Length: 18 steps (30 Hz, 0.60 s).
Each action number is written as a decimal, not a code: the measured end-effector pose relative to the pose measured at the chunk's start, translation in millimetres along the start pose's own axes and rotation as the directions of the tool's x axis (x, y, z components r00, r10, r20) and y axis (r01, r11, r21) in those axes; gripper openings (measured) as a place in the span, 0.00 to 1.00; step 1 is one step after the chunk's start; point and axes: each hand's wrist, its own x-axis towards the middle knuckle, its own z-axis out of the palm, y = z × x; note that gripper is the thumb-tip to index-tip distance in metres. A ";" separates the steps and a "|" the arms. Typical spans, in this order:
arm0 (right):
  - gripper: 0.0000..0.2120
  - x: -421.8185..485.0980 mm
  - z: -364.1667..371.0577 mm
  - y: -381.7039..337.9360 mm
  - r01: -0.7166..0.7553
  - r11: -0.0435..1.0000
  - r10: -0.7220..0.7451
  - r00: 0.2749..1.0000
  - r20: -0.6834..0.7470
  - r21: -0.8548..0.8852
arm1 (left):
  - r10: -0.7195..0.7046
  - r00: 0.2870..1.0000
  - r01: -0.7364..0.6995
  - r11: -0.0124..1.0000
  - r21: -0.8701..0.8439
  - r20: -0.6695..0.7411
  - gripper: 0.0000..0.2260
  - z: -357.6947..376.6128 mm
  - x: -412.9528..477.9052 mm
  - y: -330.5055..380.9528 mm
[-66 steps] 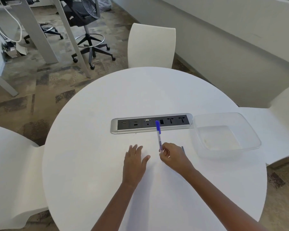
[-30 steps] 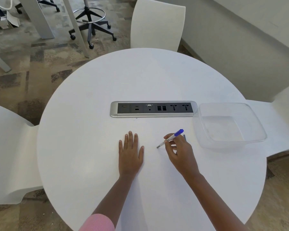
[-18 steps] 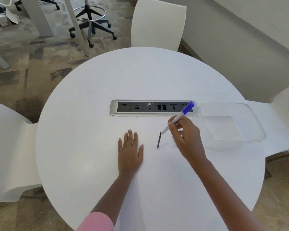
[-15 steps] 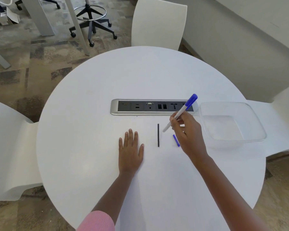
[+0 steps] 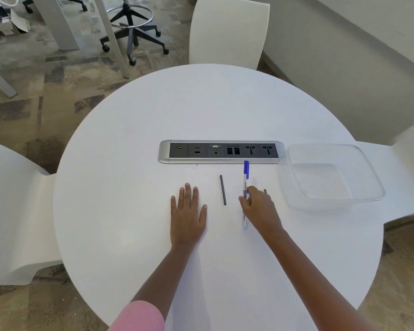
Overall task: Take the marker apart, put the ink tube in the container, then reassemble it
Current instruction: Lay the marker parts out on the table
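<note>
Round white table, viewed from above, person seated at the near edge.

Marker: right of centre on the tabletop and pointing away from the person. Its blue cap is at the far end, just short of the silver edge of the socket strip. The white barrel runs back toward the person, and its near tip shows past the left edge of the palm. Cannot tell whether the barrel rests on the table or sits just above it.

Right hand: over the barrel's middle, thumb on the left side, fingers curled over from the right, pinching the marker.

Ink tube: thin dark rod, loose on the table between the two hands. It is just left of the marker and roughly parallel to it. Neither hand touches it. It sits outside the container, well to its left.

Left hand: palm down, flat on the table, fingers straight and close together, thumb out, holding nothing. Pink sleeve at the bottom edge.

Small dark piece: on the table just beside the right hand's far side; too small to identify.

Container: clear plastic, squarish, at the table's right side, with one corner next to the strip's right end.

Beyond the table: far chair and left chair, both white. A stool base on castors stands on patterned carpet.
</note>
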 end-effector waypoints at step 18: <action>0.11 12.1 19.7 0.5 -0.038 0.992 0.039 0.999 0.009 -0.123 | 0.009 1.000 -0.009 1.000 0.021 -0.014 0.23 3.0 -2.0 -2.0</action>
